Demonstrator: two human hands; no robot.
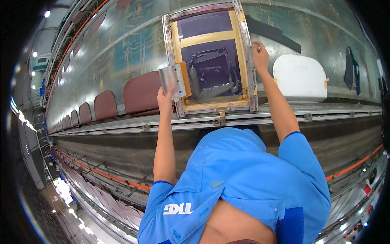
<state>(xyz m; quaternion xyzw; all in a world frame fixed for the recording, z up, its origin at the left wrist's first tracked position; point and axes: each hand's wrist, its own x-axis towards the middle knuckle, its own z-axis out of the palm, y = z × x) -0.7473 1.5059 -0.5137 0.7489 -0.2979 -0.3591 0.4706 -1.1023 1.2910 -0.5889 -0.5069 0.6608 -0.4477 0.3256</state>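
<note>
A screen printing frame [244, 36] with worn metal rails lies on the long table in front of me. Tan tape borders its dark purple mesh [207, 25], and glossy wet-looking ink [233, 79] rings the middle of the lower panel. My left hand [164, 97] holds a squeegee [174, 77] with a grey metal holder and an orange-brown blade, tilted over the frame's left rail. On the frame's right rail, my right hand [260, 55] has its fingers curled at the edge.
Maroon cut panels [142, 92] run in a row along the table to the left. At the right lie a white rounded panel [300, 77], dark grey strips [272, 33] and a dark piece [350, 69]. A metal rail [178, 123] with bolts follows the near table edge.
</note>
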